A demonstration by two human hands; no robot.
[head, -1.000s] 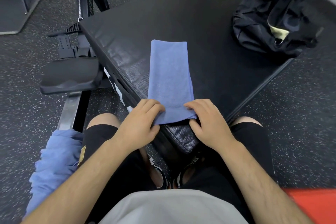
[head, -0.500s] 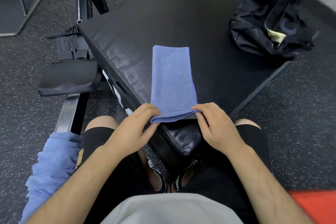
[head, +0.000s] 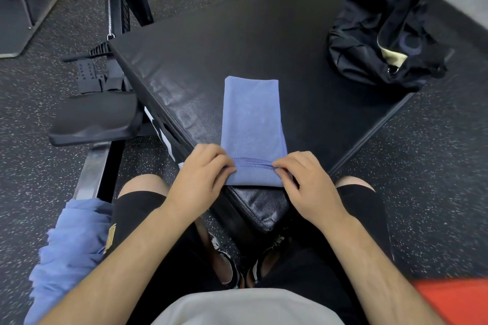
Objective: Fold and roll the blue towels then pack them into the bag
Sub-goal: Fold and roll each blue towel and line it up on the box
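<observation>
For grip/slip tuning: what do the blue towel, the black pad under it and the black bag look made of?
Folded blue towel: soft matte cloth, likely microfibre; fine nap, stitched hem.
Black padded platform: probably vinyl-coated fabric over foam; semi-gloss sheen, fine weave grain, creases.
Black duffel bag: slack woven synthetic, perhaps nylon; faint sheen, slumped folds, tan lining.

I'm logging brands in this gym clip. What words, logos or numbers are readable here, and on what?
No text can be read.
White print on the side of the black padded box: partly hidden, unreadable.
Gold mark on the black shorts: too blurred.
Dark round mark on the black duffel bag: too faint.
</observation>
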